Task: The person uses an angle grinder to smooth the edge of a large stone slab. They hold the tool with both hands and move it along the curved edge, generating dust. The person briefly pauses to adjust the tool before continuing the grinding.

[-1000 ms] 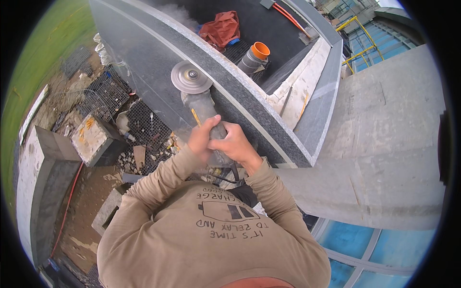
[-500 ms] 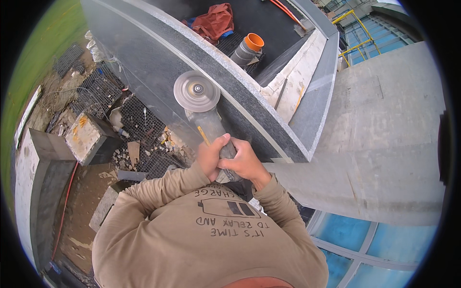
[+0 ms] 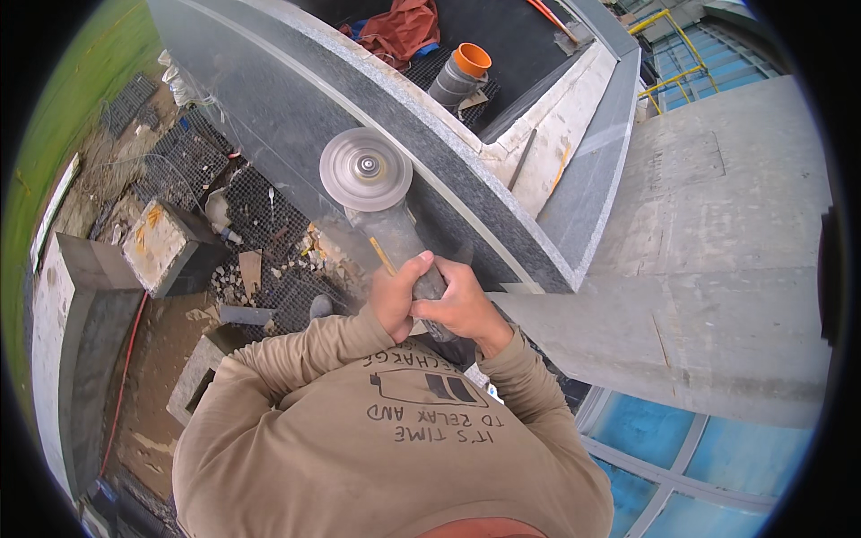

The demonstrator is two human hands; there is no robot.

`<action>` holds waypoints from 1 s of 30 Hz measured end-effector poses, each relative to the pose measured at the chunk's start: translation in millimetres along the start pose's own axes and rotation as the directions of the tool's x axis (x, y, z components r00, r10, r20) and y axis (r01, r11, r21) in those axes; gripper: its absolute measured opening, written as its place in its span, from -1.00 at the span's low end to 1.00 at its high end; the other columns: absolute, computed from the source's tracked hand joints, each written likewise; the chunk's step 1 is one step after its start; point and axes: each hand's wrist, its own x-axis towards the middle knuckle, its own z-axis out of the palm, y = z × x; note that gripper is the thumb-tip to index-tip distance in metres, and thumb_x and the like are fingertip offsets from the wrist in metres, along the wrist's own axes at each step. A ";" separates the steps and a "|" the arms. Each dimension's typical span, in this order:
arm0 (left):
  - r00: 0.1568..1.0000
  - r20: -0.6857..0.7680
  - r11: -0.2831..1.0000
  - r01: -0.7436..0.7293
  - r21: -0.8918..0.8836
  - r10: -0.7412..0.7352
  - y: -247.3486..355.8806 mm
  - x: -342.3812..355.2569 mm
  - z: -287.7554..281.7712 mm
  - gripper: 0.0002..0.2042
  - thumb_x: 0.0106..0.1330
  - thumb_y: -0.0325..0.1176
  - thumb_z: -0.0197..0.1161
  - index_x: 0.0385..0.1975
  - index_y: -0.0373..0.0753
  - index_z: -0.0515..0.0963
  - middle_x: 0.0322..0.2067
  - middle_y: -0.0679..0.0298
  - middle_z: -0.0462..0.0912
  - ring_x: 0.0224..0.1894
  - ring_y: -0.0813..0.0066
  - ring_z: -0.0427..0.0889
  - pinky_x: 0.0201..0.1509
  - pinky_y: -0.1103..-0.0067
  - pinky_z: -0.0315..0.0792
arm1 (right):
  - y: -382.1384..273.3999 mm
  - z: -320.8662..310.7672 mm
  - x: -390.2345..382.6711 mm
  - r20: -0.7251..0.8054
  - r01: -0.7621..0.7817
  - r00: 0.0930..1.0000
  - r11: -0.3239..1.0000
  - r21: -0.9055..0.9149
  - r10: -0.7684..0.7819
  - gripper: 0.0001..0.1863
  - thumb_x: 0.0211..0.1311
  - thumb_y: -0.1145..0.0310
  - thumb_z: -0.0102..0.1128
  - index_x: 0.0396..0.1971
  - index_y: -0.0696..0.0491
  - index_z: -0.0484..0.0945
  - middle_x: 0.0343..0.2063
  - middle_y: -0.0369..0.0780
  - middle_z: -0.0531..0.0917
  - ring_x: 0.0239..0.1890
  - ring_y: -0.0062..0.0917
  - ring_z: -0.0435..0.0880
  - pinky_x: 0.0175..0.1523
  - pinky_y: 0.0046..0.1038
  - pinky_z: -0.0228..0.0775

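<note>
Grinder held in your two-handed grip, left hand and right hand both wrapped round its rear body, with its disc pointing away from you in front of the dark stone panel. Should the disc tilt or pinch, it could kick back toward your bare hands. Blur smears the disc; whether it touches the panel, you cannot tell. Your hands partly hide the handle.

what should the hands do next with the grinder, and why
Perhaps ease the angle grinder slowly along the dark stone panel: the left hand and right hand wrap its body, its disc looks spin-blurred, and it appears close to the pale strip. Whether it touches stone is unclear.
</note>
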 end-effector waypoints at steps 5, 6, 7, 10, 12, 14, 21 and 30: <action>1.000 -0.017 1.000 -0.011 0.013 0.011 -12.2 -1.1 3.4 -0.63 0.35 -0.19 0.26 0.05 -0.24 0.44 -0.18 0.28 0.59 -0.17 0.45 0.62 -0.05 0.47 0.53 | 4.8 -6.2 -7.8 -0.005 0.008 1.000 1.000 -0.028 -0.008 -0.47 -0.13 0.40 0.38 -0.09 0.31 0.53 -0.26 -0.13 0.67 -0.20 -0.55 0.58 -0.06 -0.43 0.46; 1.000 -0.018 1.000 -0.007 0.015 0.008 -14.3 -1.1 3.4 -0.63 0.35 -0.19 0.26 0.04 -0.24 0.44 -0.17 0.28 0.59 -0.17 0.45 0.62 -0.05 0.47 0.53 | 5.1 -7.6 -9.4 0.004 0.022 1.000 1.000 -0.023 -0.022 -0.47 -0.13 0.40 0.38 -0.09 0.31 0.53 -0.26 -0.13 0.67 -0.20 -0.55 0.58 -0.06 -0.43 0.46; 1.000 -0.016 1.000 -0.003 0.018 0.003 -15.9 -1.0 3.2 -0.63 0.35 -0.19 0.26 0.04 -0.25 0.45 -0.17 0.28 0.60 -0.16 0.45 0.63 -0.05 0.47 0.53 | 4.9 -9.2 -11.0 0.009 0.019 1.000 1.000 -0.025 -0.019 -0.47 -0.13 0.40 0.39 -0.09 0.31 0.53 -0.26 -0.13 0.67 -0.20 -0.54 0.58 -0.06 -0.43 0.46; 1.000 -0.024 1.000 0.005 0.019 -0.004 -18.6 -0.4 2.6 -0.63 0.35 -0.18 0.26 0.02 -0.26 0.46 -0.16 0.27 0.60 -0.16 0.45 0.63 -0.05 0.47 0.53 | 4.1 -10.8 -11.5 0.014 0.029 0.999 0.999 -0.037 -0.029 -0.47 -0.13 0.40 0.38 -0.09 0.32 0.53 -0.26 -0.12 0.67 -0.19 -0.54 0.59 -0.06 -0.43 0.46; 1.000 -0.026 1.000 -0.001 0.018 0.001 -17.8 1.8 2.2 -0.63 0.35 -0.17 0.26 0.01 -0.27 0.47 -0.17 0.27 0.60 -0.16 0.45 0.63 -0.06 0.47 0.53 | 3.6 -10.8 -8.8 0.013 0.047 0.999 0.998 -0.032 -0.047 -0.47 -0.12 0.39 0.39 -0.09 0.31 0.53 -0.25 -0.14 0.67 -0.19 -0.57 0.58 -0.06 -0.45 0.46; 1.000 -0.021 1.000 -0.022 0.014 0.022 -13.7 4.5 0.7 -0.63 0.35 -0.16 0.26 -0.01 -0.28 0.48 -0.18 0.26 0.61 -0.16 0.45 0.63 -0.07 0.48 0.53 | 3.3 -8.8 -3.6 0.016 0.071 0.997 0.997 -0.002 -0.071 -0.48 -0.11 0.38 0.42 -0.10 0.30 0.54 -0.24 -0.21 0.67 -0.18 -0.63 0.56 -0.05 -0.49 0.44; 1.000 -0.012 1.000 -0.015 0.002 0.015 11.0 15.6 -7.5 -0.69 0.35 -0.14 0.27 -0.09 -0.23 0.52 -0.23 0.28 0.62 -0.22 0.48 0.63 -0.12 0.49 0.52 | -2.5 1.1 20.1 0.013 0.046 0.999 0.999 -0.017 -0.046 -0.51 -0.13 0.42 0.39 -0.13 0.33 0.55 -0.31 -0.18 0.67 -0.26 -0.62 0.56 -0.13 -0.49 0.46; 1.000 -0.020 1.000 -0.022 0.011 0.022 29.3 22.7 -11.0 -0.70 0.34 -0.13 0.28 -0.13 -0.23 0.53 -0.28 0.30 0.60 -0.25 0.49 0.62 -0.14 0.49 0.51 | -11.4 9.3 36.3 0.011 0.029 1.000 0.999 0.029 -0.029 -0.54 -0.10 0.45 0.39 -0.14 0.31 0.55 -0.30 -0.22 0.68 -0.25 -0.65 0.57 -0.14 -0.51 0.46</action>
